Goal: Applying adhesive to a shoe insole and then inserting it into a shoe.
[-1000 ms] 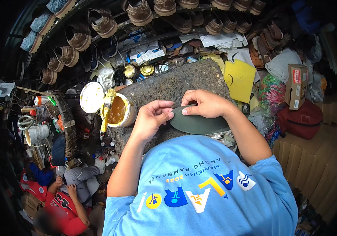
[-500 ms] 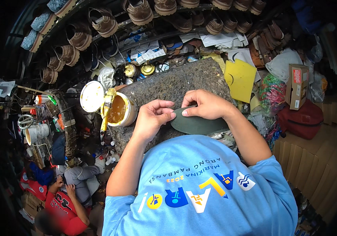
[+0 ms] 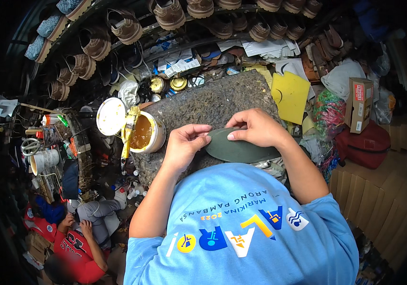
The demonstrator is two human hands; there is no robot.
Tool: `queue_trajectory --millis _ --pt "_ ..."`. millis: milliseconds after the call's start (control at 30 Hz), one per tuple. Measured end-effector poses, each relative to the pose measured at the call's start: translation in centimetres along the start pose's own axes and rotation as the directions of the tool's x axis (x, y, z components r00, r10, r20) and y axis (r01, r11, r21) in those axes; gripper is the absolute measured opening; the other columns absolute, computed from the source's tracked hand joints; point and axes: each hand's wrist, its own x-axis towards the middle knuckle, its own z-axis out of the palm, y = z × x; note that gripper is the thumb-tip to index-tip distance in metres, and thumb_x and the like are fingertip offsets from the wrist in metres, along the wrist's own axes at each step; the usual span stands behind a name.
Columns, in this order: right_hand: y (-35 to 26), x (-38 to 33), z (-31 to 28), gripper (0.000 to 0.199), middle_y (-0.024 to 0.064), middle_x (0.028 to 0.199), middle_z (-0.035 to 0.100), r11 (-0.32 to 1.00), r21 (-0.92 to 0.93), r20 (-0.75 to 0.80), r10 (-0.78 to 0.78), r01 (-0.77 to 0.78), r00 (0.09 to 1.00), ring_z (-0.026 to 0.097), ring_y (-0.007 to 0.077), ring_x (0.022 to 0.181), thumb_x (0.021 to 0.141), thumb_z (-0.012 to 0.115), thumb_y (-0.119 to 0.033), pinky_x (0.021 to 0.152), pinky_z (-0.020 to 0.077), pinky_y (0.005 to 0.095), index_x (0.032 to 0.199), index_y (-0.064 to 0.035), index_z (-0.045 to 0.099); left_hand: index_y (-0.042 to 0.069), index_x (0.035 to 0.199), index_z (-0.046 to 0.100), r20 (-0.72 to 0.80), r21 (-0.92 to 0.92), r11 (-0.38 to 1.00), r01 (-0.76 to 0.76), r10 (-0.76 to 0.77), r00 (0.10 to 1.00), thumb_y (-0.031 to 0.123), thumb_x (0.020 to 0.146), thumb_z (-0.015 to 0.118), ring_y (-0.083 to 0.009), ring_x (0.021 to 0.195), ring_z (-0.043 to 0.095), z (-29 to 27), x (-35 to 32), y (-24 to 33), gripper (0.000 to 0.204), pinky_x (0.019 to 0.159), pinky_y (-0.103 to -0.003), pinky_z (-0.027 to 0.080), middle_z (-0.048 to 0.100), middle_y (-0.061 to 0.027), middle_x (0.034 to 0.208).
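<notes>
A dark green, curved piece of sheet material [image 3: 244,147], perhaps a shoe part, is held in front of my shirt, above the near side of the rough dark work block [image 3: 213,102]. My left hand [image 3: 184,145] pinches its left tip between thumb and fingers. Along the upper edge, my right hand [image 3: 258,127] grips the piece with the thumb on top and the fingers curled behind. To the left of my left hand stands an open tub of amber glue [image 3: 141,134], with a yellow-smeared brush [image 3: 129,130] lying across its rim.
Brown shoes [image 3: 168,15] line racks at the back. Open tins [image 3: 179,84] and a yellow sheet [image 3: 290,96] lie around the block. A cardboard box [image 3: 358,104] and a red bag [image 3: 364,146] are at the right. Another person in red [image 3: 77,249] sits at lower left.
My right hand has shifted right along the green piece's upper edge, away from my left hand. More of the piece's face shows now. My left hand stays at the tip.
</notes>
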Motion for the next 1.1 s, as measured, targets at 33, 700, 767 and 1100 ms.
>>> queue_trajectory --millis 33,700,767,1100 --pt "0.2 -0.2 0.0 0.033 0.0155 0.100 0.077 1.000 0.024 -0.005 0.007 -0.007 1.000 0.075 0.0279 0.092 0.083 0.081 -0.024 0.085 0.0561 0.0379 0.109 -0.0047 0.077 0.000 0.114 0.074 0.002 -0.001 1.000 0.001 -0.001 1.000 0.000 0.087 0.078 -0.0057 0.077 0.061 0.0 0.0 -0.1 0.028 0.068 -0.022 0.048 0.072 -0.0008 0.091" --pt "1.2 -0.9 1.3 0.033 0.0120 0.097 0.076 0.967 0.056 -0.127 -0.241 0.250 0.962 0.073 0.0259 0.088 0.083 0.080 -0.018 0.082 0.0569 0.0357 0.115 -0.0094 0.078 0.000 0.114 0.077 0.063 0.096 0.992 -0.076 0.070 0.996 0.008 0.089 0.079 -0.0106 0.091 0.068 0.2 0.2 -0.2 0.026 0.085 -0.027 0.055 0.077 -0.0071 0.102" --pt "1.1 -1.0 1.2 0.032 0.0124 0.097 0.076 0.968 0.055 -0.116 -0.236 0.243 0.965 0.073 0.0254 0.088 0.084 0.080 -0.020 0.080 0.0566 0.0351 0.114 -0.0093 0.079 0.000 0.114 0.077 0.066 0.101 0.993 -0.063 0.057 0.996 0.008 0.089 0.080 -0.0103 0.090 0.068 0.4 0.1 0.1 0.027 0.084 -0.026 0.055 0.077 -0.0069 0.101" --pt "0.9 -0.6 1.5 0.025 0.0147 0.091 0.075 0.984 0.056 -0.145 -0.161 0.171 0.976 0.073 0.0280 0.084 0.089 0.076 -0.025 0.075 0.0561 0.0361 0.105 -0.0056 0.079 -0.001 0.106 0.077 0.053 0.129 0.990 -0.063 0.056 0.997 0.005 0.087 0.082 -0.0092 0.086 0.066 1.1 0.6 0.6 0.021 0.078 -0.025 0.054 0.076 -0.0055 0.097"
